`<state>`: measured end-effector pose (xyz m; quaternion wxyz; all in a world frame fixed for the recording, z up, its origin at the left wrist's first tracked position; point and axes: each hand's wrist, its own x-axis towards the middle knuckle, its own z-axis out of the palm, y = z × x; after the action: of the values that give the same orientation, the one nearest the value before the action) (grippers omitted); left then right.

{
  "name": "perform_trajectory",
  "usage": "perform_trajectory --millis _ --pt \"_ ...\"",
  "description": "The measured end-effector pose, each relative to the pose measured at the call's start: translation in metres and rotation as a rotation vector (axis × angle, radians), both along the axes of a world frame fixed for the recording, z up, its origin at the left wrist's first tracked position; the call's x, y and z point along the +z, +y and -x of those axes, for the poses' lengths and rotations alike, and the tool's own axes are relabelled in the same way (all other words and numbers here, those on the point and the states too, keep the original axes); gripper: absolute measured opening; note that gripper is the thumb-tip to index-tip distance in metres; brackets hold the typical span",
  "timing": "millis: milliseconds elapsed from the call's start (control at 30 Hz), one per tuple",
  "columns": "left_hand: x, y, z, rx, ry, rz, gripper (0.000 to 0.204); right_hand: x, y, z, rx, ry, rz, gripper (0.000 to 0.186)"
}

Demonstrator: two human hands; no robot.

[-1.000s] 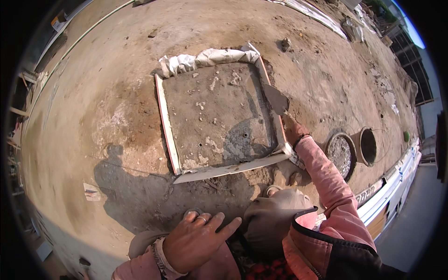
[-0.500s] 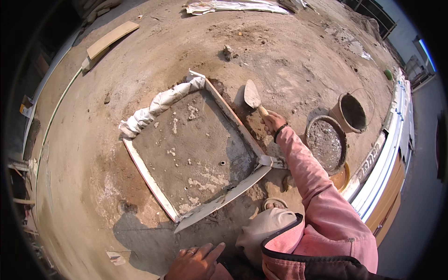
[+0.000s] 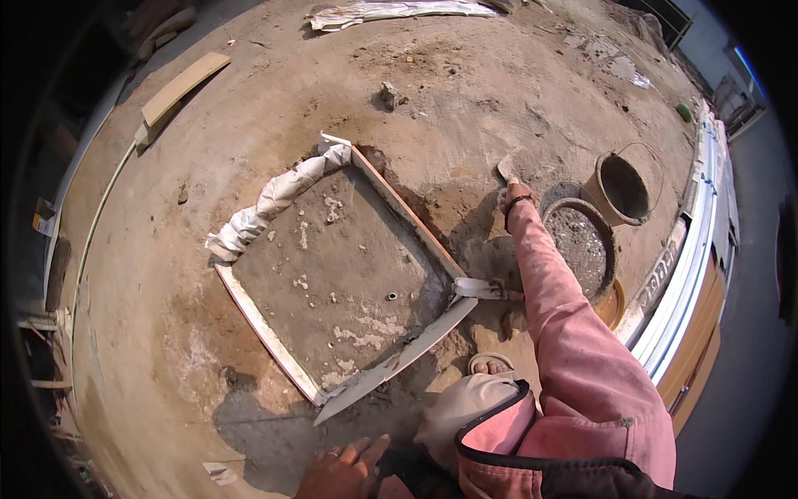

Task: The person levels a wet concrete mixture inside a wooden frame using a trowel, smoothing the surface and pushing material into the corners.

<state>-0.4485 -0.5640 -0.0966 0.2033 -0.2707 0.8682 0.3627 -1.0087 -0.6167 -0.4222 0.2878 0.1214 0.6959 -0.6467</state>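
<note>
My right hand (image 3: pixel 513 196) is closed round the handle of a trowel, its arm stretched forward in a pink sleeve. The trowel's blade (image 3: pixel 508 165) points away from me over the bare ground, just left of the buckets. Only part of the blade shows, and the handle is mostly hidden by the hand. My left hand (image 3: pixel 345 467) is low at the bottom edge, its fingers extended and nothing seen in them. Between the hands and to the left lies a square form of boards (image 3: pixel 270 337) around grey mortar (image 3: pixel 332 258), with a crumpled white sack (image 3: pixel 283 187) along its far left side.
A bucket of wet mortar (image 3: pixel 578 237) stands by my right forearm, with a second bucket (image 3: pixel 623 187) behind it. Long white pipes (image 3: pixel 702 224) run along the right. A short pipe end (image 3: pixel 392 296) sticks up from the mortar. A plank (image 3: pixel 184 83) and hose (image 3: pixel 100 224) lie left.
My right hand has moved right with the trowel, away from the form and closer to the buckets. Less of the blade's face shows now. My left hand stays nearly in place.
</note>
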Motion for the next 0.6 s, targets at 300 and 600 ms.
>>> perform_trajectory --millis 300,600 --pt "0.005 0.011 -0.020 -0.026 0.036 0.150 0.048 -0.005 -0.005 -0.017 -0.151 0.332 -0.168 0.029" --pt "0.000 0.009 -0.025 -0.024 0.103 0.080 0.049 0.081 0.026 -0.178 0.728 0.291 0.041 0.054"
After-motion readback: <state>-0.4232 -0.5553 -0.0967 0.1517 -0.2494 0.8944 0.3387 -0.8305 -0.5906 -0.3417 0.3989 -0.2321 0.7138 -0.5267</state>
